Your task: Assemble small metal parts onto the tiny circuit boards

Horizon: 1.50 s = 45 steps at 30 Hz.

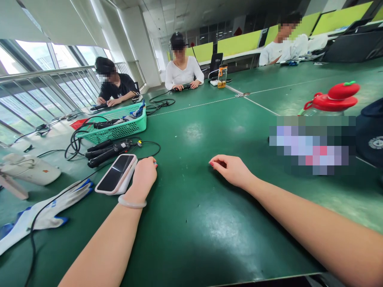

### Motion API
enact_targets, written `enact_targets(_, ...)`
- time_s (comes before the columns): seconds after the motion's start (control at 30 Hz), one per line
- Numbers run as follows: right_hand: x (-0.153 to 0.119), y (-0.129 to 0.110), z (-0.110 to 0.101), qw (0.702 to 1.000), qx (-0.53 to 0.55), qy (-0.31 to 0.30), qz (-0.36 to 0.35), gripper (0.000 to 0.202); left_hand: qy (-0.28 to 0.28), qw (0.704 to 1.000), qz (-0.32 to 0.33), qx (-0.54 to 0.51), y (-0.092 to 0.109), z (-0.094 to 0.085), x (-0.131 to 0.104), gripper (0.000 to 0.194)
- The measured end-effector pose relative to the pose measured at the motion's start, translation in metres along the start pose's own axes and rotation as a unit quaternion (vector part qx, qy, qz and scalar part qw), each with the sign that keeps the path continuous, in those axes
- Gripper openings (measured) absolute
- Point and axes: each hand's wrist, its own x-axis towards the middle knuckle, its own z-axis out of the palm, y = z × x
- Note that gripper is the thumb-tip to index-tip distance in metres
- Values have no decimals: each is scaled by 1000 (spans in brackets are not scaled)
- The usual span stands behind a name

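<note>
My left hand [146,172] rests on the green table [191,223], its fingers curled under and mostly hidden. Whatever may be inside that fist does not show. A white bracelet [132,202] circles the left wrist. Right beside this hand lies a phone [116,174] in a pale pink case, screen up and dark. My right hand [231,170] lies on its side on the table, fingers loosely curled with the thumb against the forefinger. Through the small gap between them I see nothing held.
At left are a white-and-blue work glove [56,205], a black cable, black tools [110,152] and a green basket [119,126]. A red-lidded bottle [335,99] and a dark bag [371,131] stand right. People sit at the far side; an orange-topped bottle [222,76] stands there.
</note>
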Motion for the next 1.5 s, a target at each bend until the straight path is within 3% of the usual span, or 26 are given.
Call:
enact_targets(0.17, 0, 0, 0, 1000, 2, -2, 1, 22, 16, 999, 0, 31, 3, -2, -3, 28)
enact_targets(0.33, 0, 0, 0, 1000, -3, 1, -10, 22, 27, 1000, -6, -5, 5, -4, -4, 26)
enact_targets(0.57, -1, -2, 1, 1000, 4, -12, -12, 22, 32, 962, -58, -265, 8, 14, 6, 17)
enact_targets(0.73, 0, -3, 7, 999, -5, -40, -24, 20, -16, 929, 8, -370, 38, 19, -5, 12)
enact_targets(0.77, 0, -3, 8, 998, -15, -49, -36, 18, -35, 915, 32, -402, 47, 17, -11, 10)
enact_targets(0.83, 0, -3, 10, 995, -41, -64, -65, 22, -101, 828, 86, -545, 64, 12, -25, 8)
enact_targets(0.9, 0, -4, 12, 992, -63, -73, -87, 28, -148, 762, 125, -618, 76, 5, -38, 7)
enact_targets(0.97, -1, -5, 12, 989, -76, -83, -96, 32, -175, 718, 156, -655, 83, 0, -48, 5)
enact_targets(1.07, -3, -6, 13, 986, -91, -97, -100, 34, -177, 699, 170, -671, 84, -2, -52, 6)
enact_targets(1.23, -3, -8, 17, 984, -115, -89, -104, 36, -192, 672, 137, -702, 83, 3, -50, 10)
enact_targets(1.4, -1, -11, 21, 979, -141, -84, -121, 30, -250, 598, 106, -754, 87, -1, -52, 18)
enact_targets(1.5, 1, -11, 23, 979, -137, -84, -123, 25, -254, 557, 87, -786, 88, -4, -52, 19)
